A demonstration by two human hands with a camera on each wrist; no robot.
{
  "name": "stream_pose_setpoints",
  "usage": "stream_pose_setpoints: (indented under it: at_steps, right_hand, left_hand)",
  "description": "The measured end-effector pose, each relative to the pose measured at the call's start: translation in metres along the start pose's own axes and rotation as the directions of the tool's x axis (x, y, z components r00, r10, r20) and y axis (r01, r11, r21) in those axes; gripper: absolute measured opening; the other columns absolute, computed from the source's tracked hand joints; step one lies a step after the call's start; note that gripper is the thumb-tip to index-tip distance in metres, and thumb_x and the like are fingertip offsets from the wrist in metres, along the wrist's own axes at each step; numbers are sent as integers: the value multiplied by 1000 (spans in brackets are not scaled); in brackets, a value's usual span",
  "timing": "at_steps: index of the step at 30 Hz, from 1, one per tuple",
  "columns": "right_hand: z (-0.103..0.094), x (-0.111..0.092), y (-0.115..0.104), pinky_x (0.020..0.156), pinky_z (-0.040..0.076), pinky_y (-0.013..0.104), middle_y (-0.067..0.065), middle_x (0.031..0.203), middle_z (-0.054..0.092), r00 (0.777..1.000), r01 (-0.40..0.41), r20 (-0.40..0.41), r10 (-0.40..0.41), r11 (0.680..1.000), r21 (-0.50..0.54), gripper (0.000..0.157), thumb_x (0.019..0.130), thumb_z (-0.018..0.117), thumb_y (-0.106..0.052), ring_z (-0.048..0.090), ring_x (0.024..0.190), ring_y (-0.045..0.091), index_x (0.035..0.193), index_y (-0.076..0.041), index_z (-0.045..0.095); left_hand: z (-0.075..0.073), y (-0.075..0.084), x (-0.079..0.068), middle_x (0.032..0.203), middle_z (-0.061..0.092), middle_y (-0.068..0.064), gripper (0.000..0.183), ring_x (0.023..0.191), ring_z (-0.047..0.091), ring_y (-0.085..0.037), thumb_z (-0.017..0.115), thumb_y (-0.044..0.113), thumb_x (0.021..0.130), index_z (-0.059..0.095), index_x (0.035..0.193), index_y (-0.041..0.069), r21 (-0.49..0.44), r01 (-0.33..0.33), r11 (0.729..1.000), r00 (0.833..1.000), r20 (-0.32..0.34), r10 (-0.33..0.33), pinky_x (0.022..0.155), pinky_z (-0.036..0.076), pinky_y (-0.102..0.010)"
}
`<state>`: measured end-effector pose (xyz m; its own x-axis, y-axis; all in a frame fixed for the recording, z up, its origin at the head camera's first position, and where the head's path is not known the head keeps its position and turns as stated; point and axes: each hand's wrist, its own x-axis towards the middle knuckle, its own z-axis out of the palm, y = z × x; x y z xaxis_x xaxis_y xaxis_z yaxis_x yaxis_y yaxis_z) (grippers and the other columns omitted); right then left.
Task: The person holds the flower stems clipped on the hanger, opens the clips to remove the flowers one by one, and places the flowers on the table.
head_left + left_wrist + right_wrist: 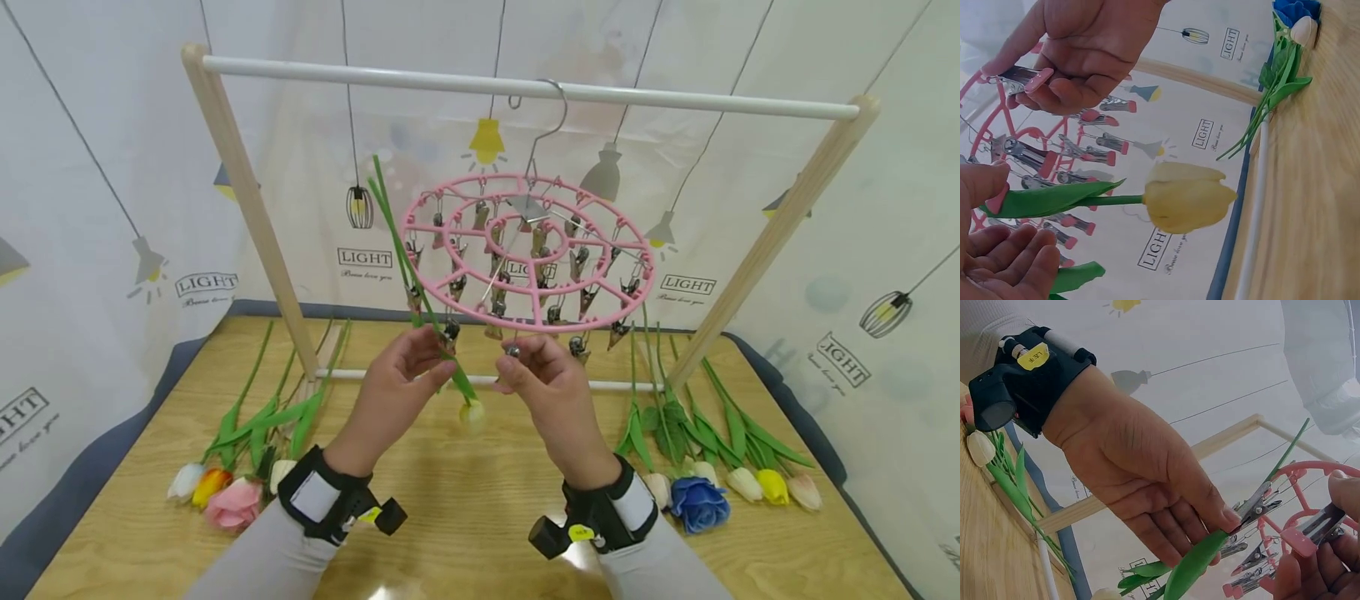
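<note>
A pale yellow tulip (1188, 197) hangs head down, its green stem (405, 242) rising past the left rim of a round pink clip hanger (536, 321). My left hand (393, 387) pinches the tulip near its leaf (1194, 565), where a hanger clip (1254, 506) meets it; the exact grip is partly hidden. To the right, my right hand (555, 396) holds another metal clip (1022, 78) with pink tips between thumb and fingers. Nothing shows between that clip's tips. A second green leaf (1079, 276) shows below the left hand in the left wrist view.
The hanger hooks onto the white bar (450, 82) of a wooden-legged rack (255, 208). Several artificial flowers lie on the wooden table (465, 517) at both sides, among them a pink rose (234, 502) at left and a blue rose (699, 502) at right.
</note>
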<state>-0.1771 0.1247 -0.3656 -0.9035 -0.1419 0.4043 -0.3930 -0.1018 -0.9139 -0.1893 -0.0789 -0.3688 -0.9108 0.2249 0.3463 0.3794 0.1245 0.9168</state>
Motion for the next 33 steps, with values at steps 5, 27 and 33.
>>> stream_pose_setpoints:
  at_steps: [5, 27, 33]
  right_hand:
    - [-4, -1, 2, 73, 55, 30, 6, 100, 57, 1000, 13, -15, -14, 999, -30, 30, 89, 62, -19, 55, 85, 28, 113, -3, 54]
    - [-29, -16, 14, 64, 50, 36, 4, 95, 62, 971, -144, 99, 217, 863, -485, 33, 85, 62, -46, 57, 79, 20, 107, -21, 61]
    - [-24, -22, 12, 64, 52, 38, -3, 88, 63, 932, -105, 213, 292, 782, -614, 36, 83, 60, -55, 57, 74, 14, 103, -25, 62]
  left_hand:
    - [4, -8, 3, 117, 60, -10, 41, 106, 56, -18, 63, 22, 89, 50, 126, 9, -87, 42, 995, 998, 47, -38, 92, 50, -41]
    - [14, -53, 10, 101, 67, -9, 31, 97, 60, -26, 64, 34, 87, 64, 108, 11, -253, 71, 965, 994, 94, -48, 90, 50, -47]
    - [16, -54, 9, 99, 66, -9, 28, 94, 60, -26, 64, 33, 88, 64, 106, 12, -239, 53, 970, 996, 86, -33, 87, 52, -47]
